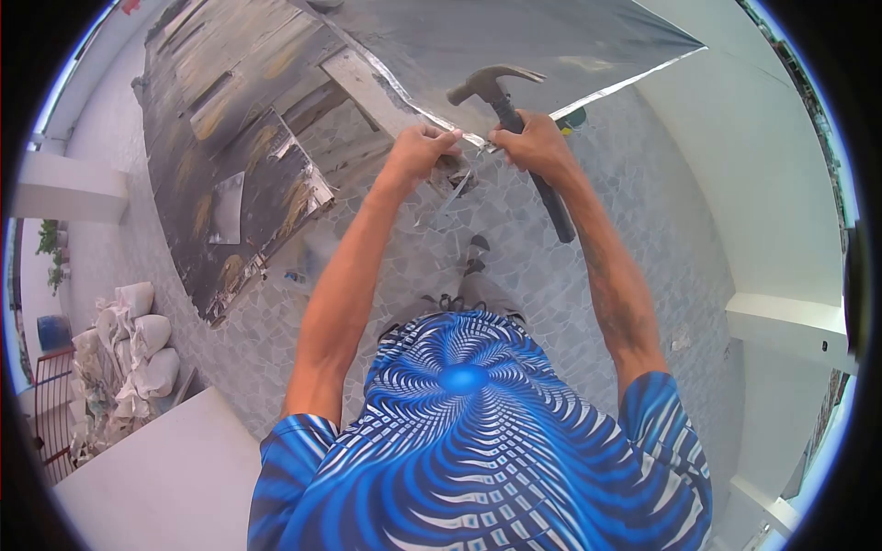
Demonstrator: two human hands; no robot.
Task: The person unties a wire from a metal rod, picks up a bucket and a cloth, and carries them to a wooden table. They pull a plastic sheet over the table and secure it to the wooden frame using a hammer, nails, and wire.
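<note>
Between 2 hands, dark sheet's edge [477, 140], hammer [508, 112] (right-held, apparently).

The shirt [514, 459] is blue with black and white swirls that radiate from a bright blue disc [462, 378] near twelve o'clock; its sleeves are short. Beyond, at twelve, show greyish trousers [491, 294], a dark cord [450, 301] and dark footwear [478, 242]

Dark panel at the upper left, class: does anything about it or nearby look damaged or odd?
The dark panel looks damaged: its surface is patchy, its lower edge ragged, and floor shows through an opening beside it. At the silver-edged sheet, a thin strip hangs loose between the left hand and right hand.
</note>
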